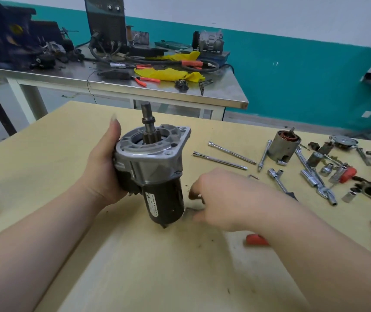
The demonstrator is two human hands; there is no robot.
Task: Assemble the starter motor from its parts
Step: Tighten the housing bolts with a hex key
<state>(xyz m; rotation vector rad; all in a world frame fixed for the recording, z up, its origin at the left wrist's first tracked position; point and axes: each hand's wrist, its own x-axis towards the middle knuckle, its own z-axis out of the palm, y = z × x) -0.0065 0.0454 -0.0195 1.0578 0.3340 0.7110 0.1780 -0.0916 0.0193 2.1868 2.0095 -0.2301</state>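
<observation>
The starter motor (157, 172) stands nearly upright on the wooden table (67, 136), silver nose housing and pinion shaft on top, black body below. My left hand (103, 172) grips its left side, thumb raised. My right hand (220, 197) hovers low beside the motor's base, fingers curled, pinching a small metal part that is mostly hidden. Two long through bolts (225, 157) lie to the right. A second motor casing with copper windings (284, 147) stands further right.
Sockets, wrenches and a ratchet (319, 176) are scattered at the table's right. A red-handled tool (256, 239) lies under my right forearm. A steel bench (135, 86) with cables, pliers and yellow cloth stands behind.
</observation>
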